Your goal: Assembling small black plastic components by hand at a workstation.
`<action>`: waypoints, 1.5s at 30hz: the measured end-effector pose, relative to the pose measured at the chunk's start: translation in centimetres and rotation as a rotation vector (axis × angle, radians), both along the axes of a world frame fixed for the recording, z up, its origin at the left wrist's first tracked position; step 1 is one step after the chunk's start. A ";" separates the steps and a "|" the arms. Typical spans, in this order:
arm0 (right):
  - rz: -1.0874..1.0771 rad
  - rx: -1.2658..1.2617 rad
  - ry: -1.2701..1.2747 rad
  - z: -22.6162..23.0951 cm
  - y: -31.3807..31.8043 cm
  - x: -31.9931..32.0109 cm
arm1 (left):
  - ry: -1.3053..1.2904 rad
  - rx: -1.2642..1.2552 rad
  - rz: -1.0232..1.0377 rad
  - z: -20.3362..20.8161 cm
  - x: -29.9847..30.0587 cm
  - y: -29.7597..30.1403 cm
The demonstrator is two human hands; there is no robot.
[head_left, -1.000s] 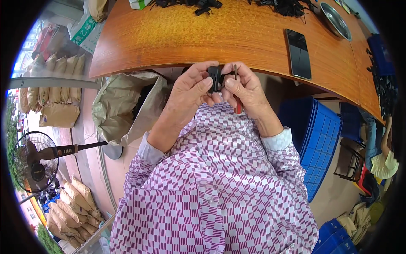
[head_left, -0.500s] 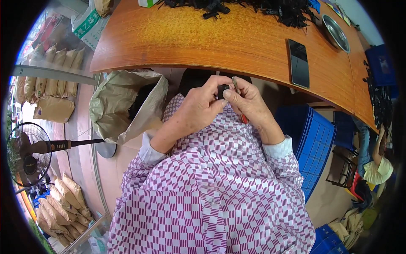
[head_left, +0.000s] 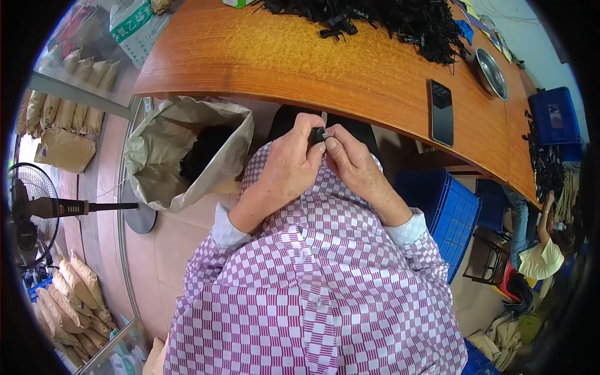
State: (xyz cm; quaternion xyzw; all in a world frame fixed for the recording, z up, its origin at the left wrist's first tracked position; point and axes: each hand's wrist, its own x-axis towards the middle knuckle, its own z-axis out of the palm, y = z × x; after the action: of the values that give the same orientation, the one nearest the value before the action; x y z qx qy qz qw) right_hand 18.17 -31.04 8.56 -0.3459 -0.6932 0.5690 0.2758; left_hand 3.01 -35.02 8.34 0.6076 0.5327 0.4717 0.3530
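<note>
Above my lap, just short of the table edge, both hands meet around a small black plastic part (head_left: 317, 134). My left hand (head_left: 282, 164) pinches this part between thumb and fingers. My right hand (head_left: 359, 167) is closed beside it, thumb against the part's right end. A thin metal blade (head_left: 324, 118) shows just above the fingertips; the rest of that tool is hidden in the right hand. On the far side of the table lies a heap of black plastic parts (head_left: 400, 28).
An open woven sack (head_left: 153, 147) with black contents stands at left, near a fan (head_left: 31, 215). A phone (head_left: 441, 112) and metal bowl (head_left: 490, 74) rest on the wooden table (head_left: 275, 59). Blue crates (head_left: 453, 209) stand at right; another person (head_left: 540, 256) is beyond.
My right hand has moved left and closer to the left hand. The tool's red handle, seen below the right hand before, is now hidden. The whole view has shifted slightly.
</note>
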 end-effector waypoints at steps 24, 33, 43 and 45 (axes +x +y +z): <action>-0.242 0.507 -0.326 -2.3 21.5 -1.1 | 0.407 0.073 0.304 -1.6 -6.8 1.4; -0.137 1.003 -0.561 -3.1 22.1 -1.8 | 0.401 0.035 -0.051 -2.2 -0.6 5.0; -0.235 0.013 0.284 -0.1 23.2 -2.0 | 0.339 0.032 -0.180 -2.6 -0.4 5.1; -0.261 0.022 0.310 0.3 22.8 -1.7 | 0.252 0.017 -0.096 -2.2 -0.5 5.9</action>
State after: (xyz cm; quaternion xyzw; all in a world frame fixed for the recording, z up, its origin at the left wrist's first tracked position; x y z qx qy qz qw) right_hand 16.50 -8.24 8.88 -0.3383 -0.5979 0.5671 0.4543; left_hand 2.50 -29.10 6.19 0.6897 0.5393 0.3786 0.3002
